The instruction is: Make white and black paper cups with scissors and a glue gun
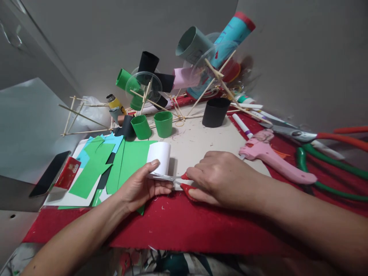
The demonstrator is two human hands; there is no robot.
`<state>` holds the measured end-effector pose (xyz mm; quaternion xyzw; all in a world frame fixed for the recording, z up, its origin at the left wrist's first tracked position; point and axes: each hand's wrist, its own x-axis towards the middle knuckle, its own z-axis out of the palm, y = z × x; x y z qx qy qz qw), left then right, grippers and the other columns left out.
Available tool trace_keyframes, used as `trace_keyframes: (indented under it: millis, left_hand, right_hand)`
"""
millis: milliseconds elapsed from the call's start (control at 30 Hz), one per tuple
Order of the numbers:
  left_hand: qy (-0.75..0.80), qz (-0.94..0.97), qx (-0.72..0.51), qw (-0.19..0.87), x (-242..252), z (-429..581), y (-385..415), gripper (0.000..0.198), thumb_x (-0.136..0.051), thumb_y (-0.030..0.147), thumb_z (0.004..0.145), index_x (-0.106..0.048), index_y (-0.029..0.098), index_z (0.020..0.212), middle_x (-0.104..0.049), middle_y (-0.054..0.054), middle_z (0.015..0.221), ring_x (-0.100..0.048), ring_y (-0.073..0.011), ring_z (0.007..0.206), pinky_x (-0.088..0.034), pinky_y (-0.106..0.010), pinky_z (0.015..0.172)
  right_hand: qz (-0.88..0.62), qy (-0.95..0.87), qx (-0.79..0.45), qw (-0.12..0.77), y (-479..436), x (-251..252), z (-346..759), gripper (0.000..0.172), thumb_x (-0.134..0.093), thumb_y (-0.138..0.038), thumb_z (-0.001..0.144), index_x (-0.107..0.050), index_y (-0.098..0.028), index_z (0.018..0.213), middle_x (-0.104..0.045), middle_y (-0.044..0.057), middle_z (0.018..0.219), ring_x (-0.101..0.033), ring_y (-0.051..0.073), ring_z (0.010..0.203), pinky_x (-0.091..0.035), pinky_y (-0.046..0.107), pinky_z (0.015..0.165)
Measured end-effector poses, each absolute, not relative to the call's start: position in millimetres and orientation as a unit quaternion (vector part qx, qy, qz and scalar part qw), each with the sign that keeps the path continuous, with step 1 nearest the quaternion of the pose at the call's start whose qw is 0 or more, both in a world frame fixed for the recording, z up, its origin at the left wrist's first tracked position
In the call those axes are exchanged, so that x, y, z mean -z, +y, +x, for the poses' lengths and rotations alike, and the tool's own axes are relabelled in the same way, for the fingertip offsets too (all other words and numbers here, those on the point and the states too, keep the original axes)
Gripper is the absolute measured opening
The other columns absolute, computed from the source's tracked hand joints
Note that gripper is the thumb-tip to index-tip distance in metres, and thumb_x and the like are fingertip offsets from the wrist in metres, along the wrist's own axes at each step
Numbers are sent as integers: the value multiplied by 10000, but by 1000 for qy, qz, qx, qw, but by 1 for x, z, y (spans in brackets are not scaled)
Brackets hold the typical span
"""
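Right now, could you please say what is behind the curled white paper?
Flat green paper shows left of the curled white paper, beige surface right; anything directly covered is hidden.

Grey walls (115, 30) met a red-covered table (161, 226) in soft, rather dim light.
Beyond the surface's far edge, the walls rose bare, with a seam near the top where the shade changed. A dark strip (43, 42) slanted down toward the far left corner, and a bent wire (19, 40) showed higher up on that side. A pale panel (23, 130) stood along the left edge; below it, beside the front left corner, was a grey ledge (23, 226) with a small dark hole (12, 216).
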<state>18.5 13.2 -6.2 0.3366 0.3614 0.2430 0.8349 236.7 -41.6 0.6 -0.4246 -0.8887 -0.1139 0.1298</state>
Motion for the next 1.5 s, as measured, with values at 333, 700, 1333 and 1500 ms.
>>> trace_keyframes:
  millis: [333,700,1333,1500]
  left_hand:
    - [374,322,-241,836,10,17,15,402,-684,399,832,-606,56,1027,-707,-124,771,-697,-176,646,-596,-270,657]
    - [373,332,-277,821,2,18,13,409,-751,391,771,-604,77,988,-703,-101,745,-690,-173,632,-599,-269,638]
    - [390,327,-326,796,2,17,17,403,-763,372,739,-571,117,984,-698,-95,745,-686,-188,633,-596,-275,623]
    - [377,313,-357,795,-8,15,17,402,-739,346,758,-568,118,1042,-693,-98,802,-694,-206,716,-604,-298,678]
  right_hand:
    - [-411,-898,83,136,-37,5,238,218,-584,-286,877,-594,-183,686,-636,11,558,-551,160,490,-285,295,573]
    - [-415,-890,114,152,-36,7,237,201,-574,-290,887,-617,-185,722,-656,20,591,-583,182,519,-312,305,586]
    - [-385,-882,129,240,-32,14,238,345,-433,-290,959,-595,-185,673,-607,6,540,-516,149,491,-308,296,586]
    - [-426,-844,78,316,-33,12,239,304,-488,-331,913,-622,-180,686,-595,4,533,-504,140,489,-304,276,553]
